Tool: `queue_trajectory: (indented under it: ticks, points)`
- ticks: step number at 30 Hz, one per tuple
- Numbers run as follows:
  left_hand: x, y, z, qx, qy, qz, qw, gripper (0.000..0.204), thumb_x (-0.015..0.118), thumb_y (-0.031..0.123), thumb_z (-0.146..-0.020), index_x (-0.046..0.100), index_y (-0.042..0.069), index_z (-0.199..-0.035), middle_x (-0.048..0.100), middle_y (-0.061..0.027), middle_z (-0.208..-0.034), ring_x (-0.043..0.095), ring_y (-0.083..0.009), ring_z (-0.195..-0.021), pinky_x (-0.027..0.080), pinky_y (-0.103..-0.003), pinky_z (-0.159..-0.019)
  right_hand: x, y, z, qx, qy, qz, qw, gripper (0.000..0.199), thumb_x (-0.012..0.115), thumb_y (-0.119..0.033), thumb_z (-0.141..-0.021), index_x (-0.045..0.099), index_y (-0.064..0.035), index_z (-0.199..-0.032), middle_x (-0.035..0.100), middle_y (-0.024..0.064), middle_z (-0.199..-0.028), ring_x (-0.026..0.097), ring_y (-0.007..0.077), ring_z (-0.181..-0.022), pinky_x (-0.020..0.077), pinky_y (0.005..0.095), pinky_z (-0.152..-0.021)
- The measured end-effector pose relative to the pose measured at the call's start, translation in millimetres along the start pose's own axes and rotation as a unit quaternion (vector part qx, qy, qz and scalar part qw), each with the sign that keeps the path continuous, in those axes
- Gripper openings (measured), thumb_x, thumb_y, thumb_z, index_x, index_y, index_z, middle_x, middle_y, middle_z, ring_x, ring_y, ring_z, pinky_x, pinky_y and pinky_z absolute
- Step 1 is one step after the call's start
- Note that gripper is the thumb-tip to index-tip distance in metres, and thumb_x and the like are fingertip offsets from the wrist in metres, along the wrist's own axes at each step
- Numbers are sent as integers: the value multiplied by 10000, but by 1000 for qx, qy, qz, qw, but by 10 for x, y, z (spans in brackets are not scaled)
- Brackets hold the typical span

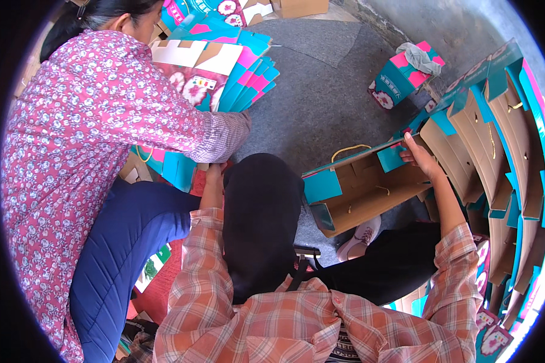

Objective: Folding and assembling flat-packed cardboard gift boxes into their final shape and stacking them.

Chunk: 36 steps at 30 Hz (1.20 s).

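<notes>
My right hand (pixel 422 160) grips the upper right rim of an open cardboard gift box (pixel 351 184), thumb on the edge and fingers against its teal flap. The box is tilted, its brown inside facing me, with a yellow cord handle (pixel 350 149) on the far side. My left hand (pixel 214 173) reaches past my knee, beside the co-worker's sleeve cuff (pixel 224 134) and a teal-and-pink carton (pixel 178 169). Its fingers are mostly hidden there, so whether it holds anything does not show.
A co-worker in a floral shirt (pixel 91 127) sits close on the left, by a stack of flat teal-and-pink cartons (pixel 242 75). Open boxes (pixel 496 151) are stacked along the right. A closed box with a grey cloth (pixel 419 58) stands near the wall, on grey floor covering (pixel 321 91).
</notes>
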State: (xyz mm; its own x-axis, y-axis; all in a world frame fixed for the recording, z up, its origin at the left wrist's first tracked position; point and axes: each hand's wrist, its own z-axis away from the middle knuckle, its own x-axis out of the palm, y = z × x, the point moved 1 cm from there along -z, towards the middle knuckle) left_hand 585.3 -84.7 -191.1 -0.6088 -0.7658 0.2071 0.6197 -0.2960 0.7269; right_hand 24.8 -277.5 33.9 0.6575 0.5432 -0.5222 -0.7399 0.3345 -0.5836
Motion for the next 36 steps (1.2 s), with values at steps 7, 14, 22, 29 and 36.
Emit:
queue_trajectory:
  ticks: [7,14,22,29,36]
  points:
    - [52,-2,9,-45,-31,78,995,424,493,265,-944,441,85,-1325,539,-69,-1239,533,-232,-1115,414,-407,-920,6,-53,78,5,-2,0,1000,1066,284,-858,-751,401,-9,-1385,536,235,-1267,533,316,-1153,368,426,-982]
    - [242,224,112,-50,-66,80,993,403,483,281,-955,439,93,-1309,531,-96,-1228,545,-243,-1100,452,-435,-902,-11,-66,103,8,13,5,1000,1042,264,-854,-762,415,-32,-1384,568,191,-1239,547,269,-1116,363,397,-971]
    - [357,111,290,-83,-12,176,981,470,497,297,-917,386,22,-1281,492,-169,-1246,529,-282,-1131,434,-467,-879,28,1,-36,4,34,18,999,1045,266,-854,-759,439,-20,-1366,568,201,-1233,548,274,-1101,374,389,-944]
    - [-115,-70,64,104,62,-158,980,321,645,304,-839,625,-12,-891,620,-67,-737,575,-143,-594,427,-266,-473,103,-95,-69,5,13,10,1000,1049,275,-853,-759,415,-21,-1383,549,209,-1261,538,291,-1138,364,401,-974]
    - [91,-75,178,194,92,-253,943,319,632,291,-854,647,-19,-781,577,-59,-587,456,-95,-415,360,-224,-390,13,-8,5,15,12,6,1000,1054,288,-855,-754,410,-17,-1383,536,225,-1276,531,309,-1158,363,426,-981]
